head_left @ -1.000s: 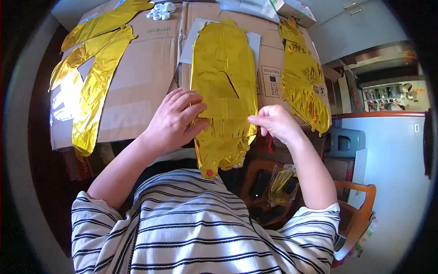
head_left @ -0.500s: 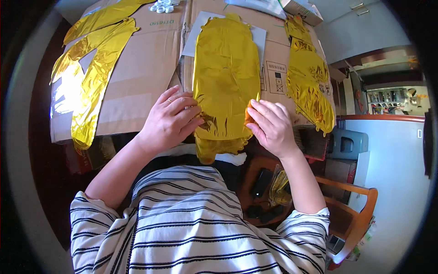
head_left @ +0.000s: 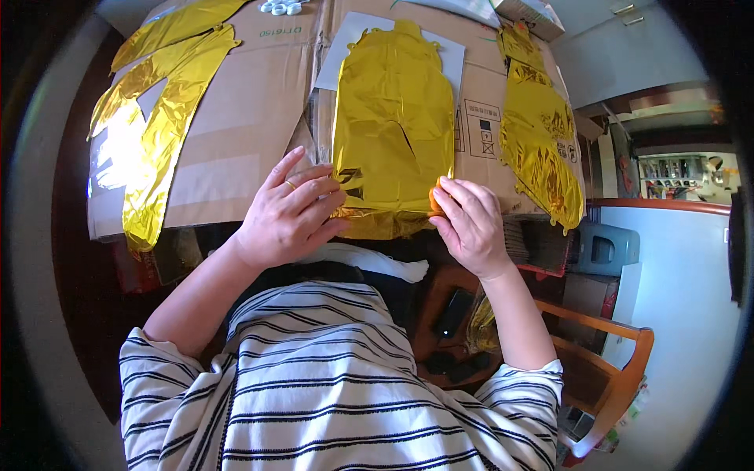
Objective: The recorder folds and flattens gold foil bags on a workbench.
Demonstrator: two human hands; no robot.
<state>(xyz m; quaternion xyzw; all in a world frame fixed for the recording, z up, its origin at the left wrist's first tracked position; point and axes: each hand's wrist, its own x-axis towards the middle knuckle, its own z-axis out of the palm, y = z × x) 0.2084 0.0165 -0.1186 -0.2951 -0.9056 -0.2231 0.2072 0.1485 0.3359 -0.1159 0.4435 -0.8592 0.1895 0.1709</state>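
Currently both hands sit on the near end of the middle gold foil balloon [head_left: 393, 118], which lies flat and deflated on flattened brown cardboard [head_left: 236, 149] covering the table. Left hand [head_left: 287, 216]: palm down, fingers loosely spread and slightly curled, fingertips pressing the balloon's lower left corner; ring visible on one finger. Right hand [head_left: 470, 224]: fingers together and curled at the balloon's lower right edge, closed around a small orange piece [head_left: 434, 200] that touches the foil; can't tell what the orange piece is, most of it is hidden by the fingers. Balloon's near edge is folded or rolled under along the table edge, between the two hands. A white sheet [head_left: 345, 43] lies under the balloon's far end, its corners showing on both sides. Second gold foil balloon [head_left: 149, 133] lies well apart to the left on the cardboard, long shape with cut-out gaps, strong glare on it. Third gold foil balloon [head_left: 542, 133] lies to the right, crinkled, its lower tip hanging past the cardboard edge. Small white objects [head_left: 283, 6] at the far edge, too small to identify. Person wears a black-and-white striped shirt [head_left: 338, 392]. Wooden chair [head_left: 613, 369] at lower right, dark items on its seat. Grey box-like unit [head_left: 605, 247] beyond the chair.
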